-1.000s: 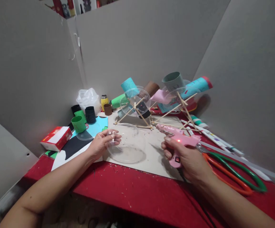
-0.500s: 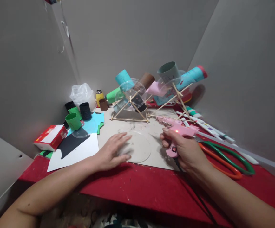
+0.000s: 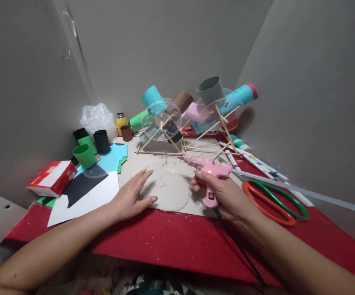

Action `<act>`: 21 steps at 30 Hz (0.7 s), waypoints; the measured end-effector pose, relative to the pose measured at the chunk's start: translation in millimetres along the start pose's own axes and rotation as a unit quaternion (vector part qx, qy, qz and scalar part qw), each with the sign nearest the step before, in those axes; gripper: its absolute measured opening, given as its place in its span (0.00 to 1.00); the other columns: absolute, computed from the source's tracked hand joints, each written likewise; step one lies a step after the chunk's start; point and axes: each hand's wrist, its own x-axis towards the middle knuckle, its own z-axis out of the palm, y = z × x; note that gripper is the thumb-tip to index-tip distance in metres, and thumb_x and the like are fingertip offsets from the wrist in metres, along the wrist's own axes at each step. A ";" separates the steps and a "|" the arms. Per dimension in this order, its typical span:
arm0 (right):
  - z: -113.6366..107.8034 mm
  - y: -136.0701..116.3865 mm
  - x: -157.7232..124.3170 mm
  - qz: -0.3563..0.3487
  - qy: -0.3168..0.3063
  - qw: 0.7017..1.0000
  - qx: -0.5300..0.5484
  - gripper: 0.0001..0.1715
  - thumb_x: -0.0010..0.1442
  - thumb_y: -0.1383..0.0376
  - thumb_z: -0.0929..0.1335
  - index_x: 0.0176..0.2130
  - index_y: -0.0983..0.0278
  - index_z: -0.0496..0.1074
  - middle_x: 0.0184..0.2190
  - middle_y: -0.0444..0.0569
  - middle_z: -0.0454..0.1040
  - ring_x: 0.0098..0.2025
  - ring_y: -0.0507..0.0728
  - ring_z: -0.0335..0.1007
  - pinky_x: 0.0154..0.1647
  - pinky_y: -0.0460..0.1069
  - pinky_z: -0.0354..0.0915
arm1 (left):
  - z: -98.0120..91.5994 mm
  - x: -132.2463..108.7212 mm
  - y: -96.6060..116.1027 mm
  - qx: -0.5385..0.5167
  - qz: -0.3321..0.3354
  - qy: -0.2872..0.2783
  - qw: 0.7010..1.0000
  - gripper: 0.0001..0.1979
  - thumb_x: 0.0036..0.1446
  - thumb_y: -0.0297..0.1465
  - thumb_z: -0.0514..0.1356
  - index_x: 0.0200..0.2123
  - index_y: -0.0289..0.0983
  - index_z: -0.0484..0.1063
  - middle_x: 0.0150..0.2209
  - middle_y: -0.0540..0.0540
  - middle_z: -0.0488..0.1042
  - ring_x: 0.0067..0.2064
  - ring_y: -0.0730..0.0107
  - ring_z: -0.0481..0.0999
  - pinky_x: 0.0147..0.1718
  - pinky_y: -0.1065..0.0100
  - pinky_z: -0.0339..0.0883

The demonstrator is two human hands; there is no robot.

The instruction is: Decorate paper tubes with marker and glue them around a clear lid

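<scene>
My right hand (image 3: pixel 218 190) is wrapped round the grip of a pink glue gun (image 3: pixel 215 170), its nozzle pointing left and a small light glowing on its side. A black cord runs down from the handle. My left hand (image 3: pixel 136 190) lies with fingers spread at the left edge of a clear plastic disc (image 3: pixel 168 190). That disc rests flat on a beige board (image 3: pixel 128 162). Behind it stands a model of thin wooden sticks (image 3: pixel 161 153), with clear discs and coloured paper tubes, among them a blue tube (image 3: pixel 153 99) and a grey tube (image 3: pixel 210 90).
At left are a red-and-white box (image 3: pixel 53 179), green cups (image 3: pixel 85 156), a black cup (image 3: pixel 101 141) and cut paper sheets (image 3: pixel 103 198). Scissors with green and orange handles (image 3: pixel 269 203) and several markers (image 3: pixel 260 166) lie right, on a red table (image 3: pixel 152 237). Grey walls enclose the back.
The whole scene has shifted left as the camera turned slightly. The glue gun in my right hand sits a little nearer the disc; my left hand stays beside the disc, fingers spread.
</scene>
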 end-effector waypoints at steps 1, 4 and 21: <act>-0.5 -0.1 1.1 -0.006 0.002 1.000 0.001 0.21 0.43 0.55 0.81 0.28 0.64 0.73 0.26 0.46 0.76 0.25 0.50 0.69 0.20 0.43 0.64 | -0.3 -1.1 1.1 0.011 0.001 -0.003 1.000 0.37 0.54 0.39 0.72 0.66 0.42 0.68 0.70 0.33 0.62 0.72 0.39 0.58 0.70 0.41 0.49; -1.1 0.0 6.1 -0.029 0.014 0.999 0.001 0.21 0.42 0.54 0.81 0.28 0.63 0.74 0.25 0.46 0.76 0.25 0.50 0.69 0.21 0.43 0.63 | -1.1 -3.2 4.3 0.045 0.009 -0.011 0.999 0.39 0.49 0.43 0.75 0.64 0.43 0.71 0.68 0.33 0.65 0.70 0.34 0.62 0.68 0.38 0.53; -0.8 0.2 15.0 -0.048 0.038 0.998 0.009 0.20 0.40 0.54 0.82 0.27 0.63 0.78 0.27 0.46 0.78 0.26 0.50 0.71 0.25 0.42 0.68 | 8.2 -4.0 -2.0 0.194 0.095 -0.051 0.975 0.39 0.55 0.51 0.69 0.65 0.38 0.68 0.58 0.28 0.74 0.56 0.34 0.74 0.54 0.41 0.66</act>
